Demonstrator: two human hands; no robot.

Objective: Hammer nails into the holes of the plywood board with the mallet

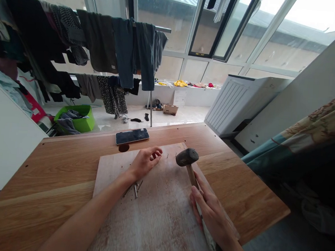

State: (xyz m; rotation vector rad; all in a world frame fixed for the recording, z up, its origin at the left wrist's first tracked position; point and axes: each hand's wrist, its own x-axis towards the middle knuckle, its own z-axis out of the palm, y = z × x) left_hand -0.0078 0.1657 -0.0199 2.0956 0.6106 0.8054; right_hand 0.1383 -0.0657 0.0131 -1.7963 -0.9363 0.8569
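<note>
One hammer (188, 161) is gripped by the right hand (211, 207), toward one o'clock over the board (150, 228).
Its head (186, 156) looks heavy, its handle (192, 176) stiff and best grasped low down, where its end is hard to make out. The left hand (145, 163), near eleven o'clock, is loosely curled; whether anything is pinched cannot be told. Loose nails (135, 190) are partly hidden by the forearm (106, 205).

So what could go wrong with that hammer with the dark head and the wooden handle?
The dark-headed, wooden-handled hammer in the right hand could stray on a swing and hit the bare left hand, which is close to its head. Hard blows might also shake the pale, flat wooden board, making the thin, silvery nails lying loose on it roll.
</note>
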